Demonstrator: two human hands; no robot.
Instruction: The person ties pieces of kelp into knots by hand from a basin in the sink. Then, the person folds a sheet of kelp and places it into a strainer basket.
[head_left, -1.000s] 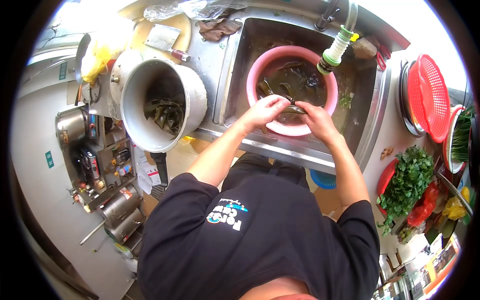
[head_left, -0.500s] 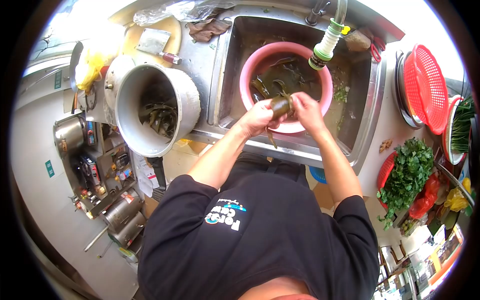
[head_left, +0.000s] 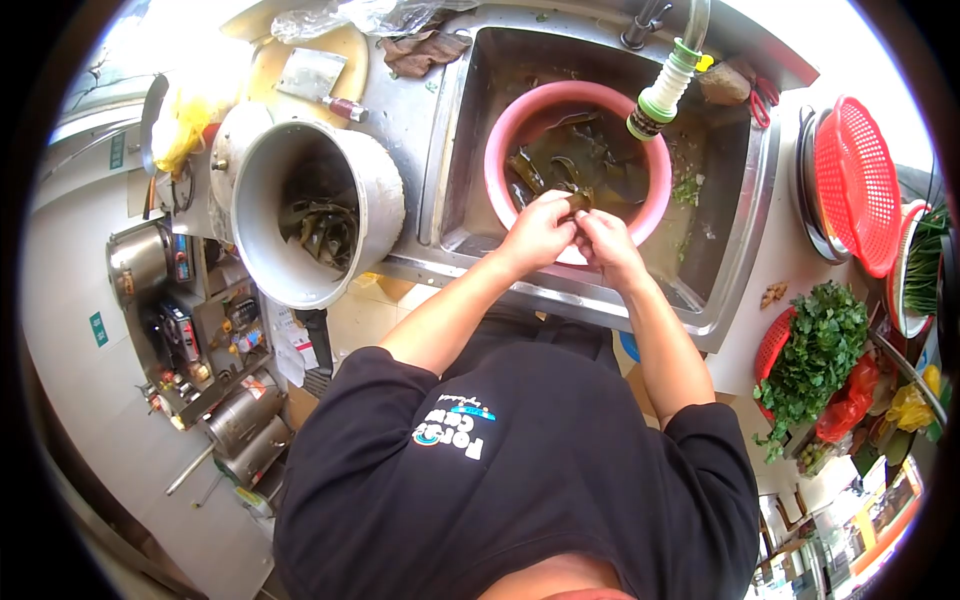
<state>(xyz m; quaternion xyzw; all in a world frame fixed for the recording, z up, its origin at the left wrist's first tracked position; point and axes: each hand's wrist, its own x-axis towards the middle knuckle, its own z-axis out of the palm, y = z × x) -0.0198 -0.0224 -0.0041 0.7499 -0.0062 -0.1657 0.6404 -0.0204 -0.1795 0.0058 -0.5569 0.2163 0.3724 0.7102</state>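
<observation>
My left hand (head_left: 540,234) and my right hand (head_left: 610,246) meet over the near rim of a pink basin (head_left: 496,160). Both are closed, fingertips close together, on a brownish-green kelp strip (head_left: 578,200) that shows just beyond the fingers. Its lower part is hidden by my hands. More dark kelp (head_left: 600,150) lies in the water inside the basin. To the left, a deep grey pot (head_left: 384,215) leans with its mouth toward me, and a heap of kelp pieces (head_left: 328,232) sits in it.
The basin stands in a steel sink (head_left: 735,235) under a green-and-white faucet hose (head_left: 660,98). A cleaver (head_left: 312,76) lies on a round board (head_left: 350,50) at the upper left. On the right are a red colander (head_left: 855,185) and leafy greens (head_left: 820,345).
My hands have turned and come closer together. The kelp held between them was more exposed before and is now mostly covered by my fingers. The view has shifted slightly.
</observation>
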